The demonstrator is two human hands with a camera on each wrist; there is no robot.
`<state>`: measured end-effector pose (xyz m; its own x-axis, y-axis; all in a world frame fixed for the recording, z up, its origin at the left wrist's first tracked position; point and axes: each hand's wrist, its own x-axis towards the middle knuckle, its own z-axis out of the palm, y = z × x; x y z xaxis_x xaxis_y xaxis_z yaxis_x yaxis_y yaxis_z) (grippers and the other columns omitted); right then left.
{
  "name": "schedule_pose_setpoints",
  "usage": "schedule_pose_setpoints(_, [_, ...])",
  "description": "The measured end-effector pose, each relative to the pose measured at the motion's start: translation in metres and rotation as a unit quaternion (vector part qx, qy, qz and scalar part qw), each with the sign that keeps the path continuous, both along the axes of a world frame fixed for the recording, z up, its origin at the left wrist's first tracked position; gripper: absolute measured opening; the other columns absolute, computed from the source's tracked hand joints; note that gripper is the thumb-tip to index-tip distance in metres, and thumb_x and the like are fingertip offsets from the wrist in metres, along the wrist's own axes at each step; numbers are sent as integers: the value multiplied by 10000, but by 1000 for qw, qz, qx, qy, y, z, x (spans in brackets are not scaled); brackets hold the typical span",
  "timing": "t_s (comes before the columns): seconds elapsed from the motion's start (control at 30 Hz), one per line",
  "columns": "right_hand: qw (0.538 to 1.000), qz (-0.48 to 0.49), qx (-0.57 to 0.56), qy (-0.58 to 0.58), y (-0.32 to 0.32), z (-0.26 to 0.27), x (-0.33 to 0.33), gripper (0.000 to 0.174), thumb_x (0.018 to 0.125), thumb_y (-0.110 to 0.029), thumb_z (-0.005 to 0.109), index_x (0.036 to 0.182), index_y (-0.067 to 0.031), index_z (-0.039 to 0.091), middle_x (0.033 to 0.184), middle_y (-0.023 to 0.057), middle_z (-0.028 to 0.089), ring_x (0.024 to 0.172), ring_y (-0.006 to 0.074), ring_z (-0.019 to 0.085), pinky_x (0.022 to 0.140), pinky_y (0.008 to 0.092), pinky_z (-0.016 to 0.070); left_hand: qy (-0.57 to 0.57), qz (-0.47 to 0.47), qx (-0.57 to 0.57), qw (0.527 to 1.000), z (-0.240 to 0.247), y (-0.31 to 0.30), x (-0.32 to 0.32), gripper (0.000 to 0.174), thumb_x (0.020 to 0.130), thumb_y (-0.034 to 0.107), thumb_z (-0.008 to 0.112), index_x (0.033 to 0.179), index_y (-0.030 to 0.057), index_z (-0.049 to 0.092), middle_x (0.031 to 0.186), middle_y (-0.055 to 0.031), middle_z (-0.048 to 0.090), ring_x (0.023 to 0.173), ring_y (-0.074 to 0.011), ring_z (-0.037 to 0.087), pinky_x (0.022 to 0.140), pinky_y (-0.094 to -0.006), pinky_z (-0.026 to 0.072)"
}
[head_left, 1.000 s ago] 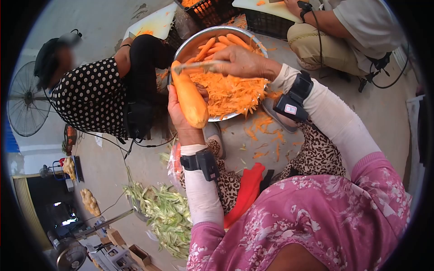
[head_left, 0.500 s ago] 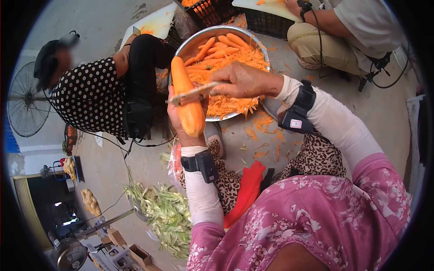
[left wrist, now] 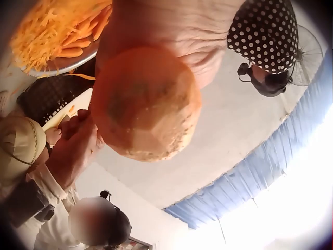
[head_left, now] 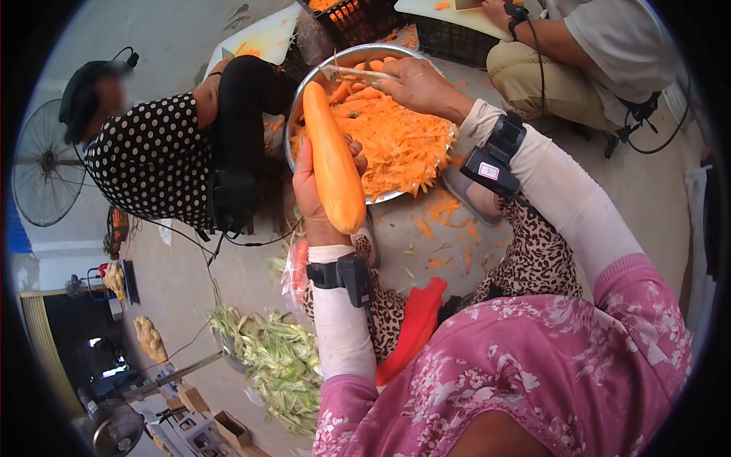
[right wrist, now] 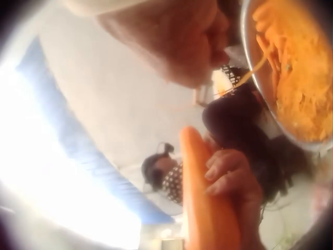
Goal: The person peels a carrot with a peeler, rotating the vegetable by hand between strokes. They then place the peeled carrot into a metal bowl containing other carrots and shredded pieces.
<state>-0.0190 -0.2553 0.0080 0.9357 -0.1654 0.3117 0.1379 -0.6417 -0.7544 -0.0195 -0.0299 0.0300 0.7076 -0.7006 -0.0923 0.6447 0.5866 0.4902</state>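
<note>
A large peeled carrot (head_left: 335,164) stands on a slant in my left hand (head_left: 308,194), whose fingers wrap round its middle. Its thick blunt end (left wrist: 148,104) fills the middle of the left wrist view. Up and to the right of the carrot's tip, my right hand (head_left: 422,85) grips a slim pale-handled peeler (head_left: 356,74), apart from the carrot. A thin orange strip of peel (right wrist: 256,69) trails near the peeler in the right wrist view. Under both hands sits a metal basin (head_left: 288,141) with carrot peelings (head_left: 400,148) and several whole carrots (right wrist: 274,54).
To the left crouches a person in a dotted top (head_left: 156,160) by a white cutting board (head_left: 259,38). Another person (head_left: 609,53) sits at the right near a second board (head_left: 426,11) on a black crate (head_left: 453,42). Leafy husks (head_left: 278,365) lie on the floor.
The peeler ran down the carrot from its tip, then my right hand lifted it off, up and away over the basin. My left hand and the carrot shifted slightly right.
</note>
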Motion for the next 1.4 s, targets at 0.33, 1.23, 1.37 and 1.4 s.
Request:
schedule_pose_setpoints(0.33, [993,16,-111,-47,4,-1,-4,296,874,-275,550,850,7,635,788,182,630,730,335,604,651,402,465,25,28,22,999,-8,1,6,449,939,392,440,1055,-34,519,884,-157,519,832,-257,474,715,-343,456])
schedule_pose_setpoints(1.23, [989,-13,-148,6,0,-10,12,251,852,-234,550,860,1,641,770,180,632,755,349,607,698,443,459,-5,10,97,995,-7,-3,-5,484,962,397,399,1101,-60,478,946,-159,515,829,-237,498,711,-333,459])
schedule_pose_setpoints(1.37, [985,-35,-165,31,-8,-19,8,253,854,-243,556,862,-12,659,781,187,636,768,353,609,689,456,460,-21,-2,64,998,3,-4,-8,514,961,414,394,1113,-73,463,972,-160,489,832,-231,467,725,-325,442])
schedule_pose_setpoints(1.4, [992,-33,-123,14,-9,-11,8,249,852,-245,564,871,-18,663,775,181,638,750,333,613,666,436,465,-18,8,56,998,2,-3,-8,527,959,422,395,1117,-77,460,973,-159,481,829,-230,459,730,-323,438])
